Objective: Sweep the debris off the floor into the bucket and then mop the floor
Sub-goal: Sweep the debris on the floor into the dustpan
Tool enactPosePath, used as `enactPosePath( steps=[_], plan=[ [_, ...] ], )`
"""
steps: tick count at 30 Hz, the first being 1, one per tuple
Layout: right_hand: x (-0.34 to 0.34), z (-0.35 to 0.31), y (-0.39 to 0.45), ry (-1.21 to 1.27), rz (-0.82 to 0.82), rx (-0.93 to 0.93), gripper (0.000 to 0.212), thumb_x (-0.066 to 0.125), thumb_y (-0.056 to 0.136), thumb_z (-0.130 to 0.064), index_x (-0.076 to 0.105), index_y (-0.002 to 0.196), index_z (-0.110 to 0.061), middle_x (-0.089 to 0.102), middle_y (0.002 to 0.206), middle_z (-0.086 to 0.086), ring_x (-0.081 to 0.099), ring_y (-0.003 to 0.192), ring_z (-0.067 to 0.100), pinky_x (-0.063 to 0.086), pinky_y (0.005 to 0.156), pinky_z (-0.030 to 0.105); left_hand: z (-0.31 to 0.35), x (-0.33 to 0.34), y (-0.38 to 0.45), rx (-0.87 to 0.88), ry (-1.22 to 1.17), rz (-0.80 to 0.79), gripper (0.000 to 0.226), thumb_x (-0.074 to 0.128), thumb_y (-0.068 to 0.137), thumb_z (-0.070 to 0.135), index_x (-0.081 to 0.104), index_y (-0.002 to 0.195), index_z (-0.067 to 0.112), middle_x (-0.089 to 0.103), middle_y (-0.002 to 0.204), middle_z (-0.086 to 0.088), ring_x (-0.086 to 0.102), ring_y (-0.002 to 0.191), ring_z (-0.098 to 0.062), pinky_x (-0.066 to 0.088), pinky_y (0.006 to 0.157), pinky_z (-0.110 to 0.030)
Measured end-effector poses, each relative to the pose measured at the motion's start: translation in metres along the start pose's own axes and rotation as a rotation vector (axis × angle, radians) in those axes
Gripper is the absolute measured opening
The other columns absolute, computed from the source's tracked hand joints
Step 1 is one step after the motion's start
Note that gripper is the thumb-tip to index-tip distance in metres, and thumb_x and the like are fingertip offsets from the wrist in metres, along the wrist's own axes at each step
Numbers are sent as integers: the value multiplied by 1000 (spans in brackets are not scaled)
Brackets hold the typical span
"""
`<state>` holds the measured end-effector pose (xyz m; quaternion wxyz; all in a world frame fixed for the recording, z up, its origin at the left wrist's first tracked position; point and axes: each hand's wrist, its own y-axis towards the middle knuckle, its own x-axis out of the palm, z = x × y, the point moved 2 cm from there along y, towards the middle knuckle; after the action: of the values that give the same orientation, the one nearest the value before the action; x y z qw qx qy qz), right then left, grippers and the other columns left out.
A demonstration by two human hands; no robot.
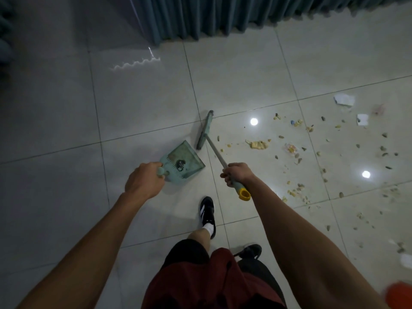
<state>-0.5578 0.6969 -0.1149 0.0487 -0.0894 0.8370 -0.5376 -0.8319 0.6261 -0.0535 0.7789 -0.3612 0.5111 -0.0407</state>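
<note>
My left hand [144, 180] grips the handle of a pale green dustpan [181, 161] that rests on the tiled floor, with a small dark piece lying in it. My right hand [237, 173] is closed around a broom's grey shaft just above its yellow end cap [244, 194]. The green broom head [205, 130] sits on the floor just beyond the dustpan's mouth. Debris [258, 144] of yellowish crumbs, small dark bits and torn white paper [344, 99] lies scattered over the tiles to the right of the broom.
Teal curtains [200, 16] hang along the far edge of the floor. My feet in black shoes [207, 211] stand just behind the dustpan. Part of an orange object [399, 297] shows at the bottom right corner. The tiles to the left are in shadow.
</note>
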Motion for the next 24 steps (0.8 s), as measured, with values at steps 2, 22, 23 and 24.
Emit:
enactPosePath(
  steps=[2, 22, 23, 24],
  plan=[
    [2, 1, 4, 18, -26, 22, 23, 49, 97, 4, 52, 118, 14, 59, 83, 22, 50, 55, 17, 47, 42, 23, -4, 0, 3, 1, 1, -11, 15, 58, 85, 16, 57, 80, 30, 68, 87, -7, 65, 77, -33, 48, 63, -30],
    [-106, 104, -5, -1046, 281, -43, 33, 46, 95, -15, 57, 125, -8, 63, 110, 9, 65, 96, 27, 57, 83, 40, 53, 42, -37, 112, 164, -32, 8, 57, 83, 18, 63, 86, 22, 69, 88, -7, 65, 77, -34, 51, 65, -32],
    [-117, 113, -11, -1048, 289, -35, 33, 47, 95, -15, 57, 126, -8, 63, 111, 9, 65, 97, 27, 57, 83, 39, 61, 47, -43, 125, 178, -34, 7, 57, 83, 19, 63, 85, 22, 69, 87, -7, 65, 77, -34, 52, 66, -33],
    [-128, 121, -17, -1052, 297, -22, 33, 47, 95, -16, 57, 126, -9, 63, 112, 8, 65, 98, 26, 55, 83, 38, 70, 53, -49, 141, 195, -36, 7, 58, 84, 19, 63, 86, 23, 69, 88, -8, 65, 78, -34, 53, 67, -33]
  ],
)
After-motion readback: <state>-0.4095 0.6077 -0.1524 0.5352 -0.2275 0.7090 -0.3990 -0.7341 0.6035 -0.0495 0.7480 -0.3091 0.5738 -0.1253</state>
